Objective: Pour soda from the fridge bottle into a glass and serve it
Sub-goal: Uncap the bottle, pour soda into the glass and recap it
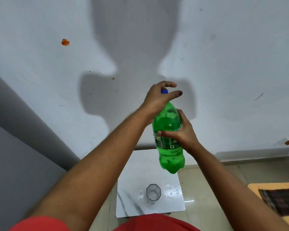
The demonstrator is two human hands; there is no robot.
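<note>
A large green soda bottle point(169, 130) with a blue cap point(164, 91) hangs upright in the air above a small white marble-pattern table point(170, 204). My right hand point(182, 130) is wrapped around the bottle's middle at the label. My left hand point(158, 97) is at the top, fingers curled around the blue cap. An empty clear glass point(153, 192) stands upright on the table, below and slightly left of the bottle's base. Most of the cap is hidden behind my left hand.
A pale wall point(223, 64) rises right behind the table. A grey surface point(15, 147) runs along the left. At the lower right lies an orange mat point(257, 186) with a dark patterned item point(280, 199). Tiled floor surrounds the table.
</note>
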